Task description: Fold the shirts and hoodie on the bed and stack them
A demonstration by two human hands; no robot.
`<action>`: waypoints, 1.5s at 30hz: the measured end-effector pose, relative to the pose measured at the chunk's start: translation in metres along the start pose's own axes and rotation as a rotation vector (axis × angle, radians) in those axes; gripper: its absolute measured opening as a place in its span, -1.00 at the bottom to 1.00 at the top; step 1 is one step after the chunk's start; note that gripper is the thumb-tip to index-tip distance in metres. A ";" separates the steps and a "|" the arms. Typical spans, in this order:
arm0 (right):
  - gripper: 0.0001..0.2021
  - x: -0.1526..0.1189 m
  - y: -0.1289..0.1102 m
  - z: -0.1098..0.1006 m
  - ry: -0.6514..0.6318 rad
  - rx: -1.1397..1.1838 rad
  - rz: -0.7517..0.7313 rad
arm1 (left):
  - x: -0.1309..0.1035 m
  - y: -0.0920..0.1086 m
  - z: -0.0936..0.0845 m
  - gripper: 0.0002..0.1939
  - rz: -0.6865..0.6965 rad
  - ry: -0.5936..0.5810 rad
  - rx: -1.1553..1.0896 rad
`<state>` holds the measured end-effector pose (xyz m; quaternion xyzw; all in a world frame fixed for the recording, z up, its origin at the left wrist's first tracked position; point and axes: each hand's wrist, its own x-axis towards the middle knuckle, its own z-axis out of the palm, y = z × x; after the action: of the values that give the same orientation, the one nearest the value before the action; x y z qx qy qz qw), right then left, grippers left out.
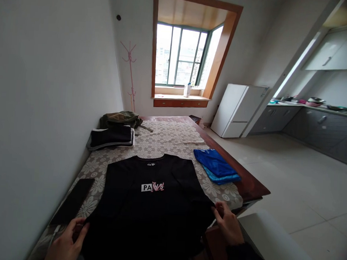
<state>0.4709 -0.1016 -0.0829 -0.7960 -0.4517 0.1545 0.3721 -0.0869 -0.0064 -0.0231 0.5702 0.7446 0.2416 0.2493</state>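
Black T-shirt spread between two pinching hands

Left hand nearly closed, thumb and fingers pinching one side edge of the black T-shirt; right hand likewise nearly closed, pinching the opposite edge; paired grip probably keeps cloth wide and flat; shirt count: 1, print up, neckline away from both hands, largely on the patterned cloth; just beyond left hand: 1 dark flat device, 1 white cable at its near end; beyond right hand: 1 blue folded stack, presumably set aside to leave spreading room; farther, beyond left hand: 1 dark folded pile, 1 backpack behind it; farthest past right hand: 1 white fridge.
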 end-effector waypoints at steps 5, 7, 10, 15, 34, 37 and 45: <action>-0.73 0.021 -0.003 -0.020 -0.084 -0.123 -0.080 | 0.011 0.002 -0.013 -0.66 0.057 -0.076 0.119; -0.71 0.047 -0.021 -0.027 -0.096 -0.208 -0.119 | 0.028 0.015 -0.019 -0.59 0.104 -0.040 0.171; -0.74 0.102 -0.062 -0.021 -0.230 -0.310 -0.171 | 0.070 0.046 -0.014 -0.52 0.201 -0.058 0.243; -0.76 0.183 -0.113 0.022 -0.273 -0.428 -0.098 | 0.150 0.097 0.013 -0.64 0.241 -0.146 0.396; -0.70 0.199 -0.103 0.064 -0.084 -0.554 -0.017 | 0.178 0.101 0.046 -0.64 0.186 0.141 0.384; -0.68 0.200 -0.105 0.065 -0.096 -0.586 -0.029 | 0.180 0.099 0.046 -0.65 0.184 0.151 0.395; -0.66 0.202 -0.107 0.067 -0.092 -0.631 -0.019 | 0.184 0.095 0.049 -0.67 0.158 0.198 0.421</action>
<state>0.4768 0.1307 -0.0318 -0.8601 -0.5011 0.0391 0.0876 -0.0273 0.1976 -0.0170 0.6394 0.7525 0.1547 0.0312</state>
